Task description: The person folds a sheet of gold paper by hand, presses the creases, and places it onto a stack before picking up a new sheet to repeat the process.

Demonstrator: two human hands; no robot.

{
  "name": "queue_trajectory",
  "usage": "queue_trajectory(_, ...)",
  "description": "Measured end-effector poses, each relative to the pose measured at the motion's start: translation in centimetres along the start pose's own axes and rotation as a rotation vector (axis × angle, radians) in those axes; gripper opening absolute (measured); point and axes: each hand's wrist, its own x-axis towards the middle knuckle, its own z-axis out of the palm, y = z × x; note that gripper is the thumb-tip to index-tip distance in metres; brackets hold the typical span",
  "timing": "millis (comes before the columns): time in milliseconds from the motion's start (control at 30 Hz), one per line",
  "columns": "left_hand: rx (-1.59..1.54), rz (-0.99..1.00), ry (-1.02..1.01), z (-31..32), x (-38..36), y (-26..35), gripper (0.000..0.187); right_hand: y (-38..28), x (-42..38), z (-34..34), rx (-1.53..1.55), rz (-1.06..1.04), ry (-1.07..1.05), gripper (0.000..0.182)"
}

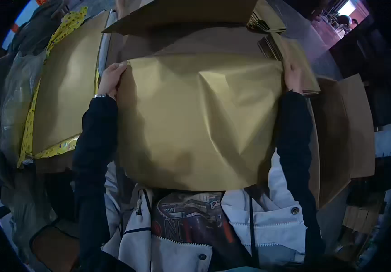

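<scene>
A wide gold-coloured sheet [168, 122] is stretched out in front of my chest, between my two hands. Its right half is creased, with a long fold running downward, and the lower edge hangs near my jacket. My left hand [112, 79] pinches the sheet's upper left corner, thumb on top. At the upper right corner, my right hand [294, 78] grips the edge, its fingers partly hidden. Just beside that hand lies a bundle of folded gold sheets [299, 56].
On the left a large flat gold sheet [66, 86] rests on yellow patterned wrapping [28, 131]. An open cardboard box [361, 127] stands at the right. A brown cardboard flap [186, 14] rises at the back, near another folded gold bundle [268, 17].
</scene>
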Motion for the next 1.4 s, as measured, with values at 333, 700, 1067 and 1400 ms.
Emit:
queue_trajectory(333, 0.078, 0.024, 0.146, -0.2, 4.4, -3.9, 0.017, 1.5, -5.2, 2.6, 0.263, 0.116, -0.290, 0.050)
queue_trajectory(700, 0.222, -0.208, 0.010, -1.8, -2.1, -1.2, 0.030, 2.9, -2.2, 4.9, 0.149, 0.182, -0.465, 0.038)
queue_trajectory(1067, 0.987, 0.227, 0.339, -2.8, -0.5, -5.6, 0.040, 0.1, -4.3, 1.8, -0.131, -0.101, -0.642, 0.045)
queue_trajectory(1400, 1.092, 0.228, 0.415, -3.2, 0.3, -5.7, 0.040, 1.6, -9.5, -0.7, -0.089, -0.144, -0.541, 0.038)
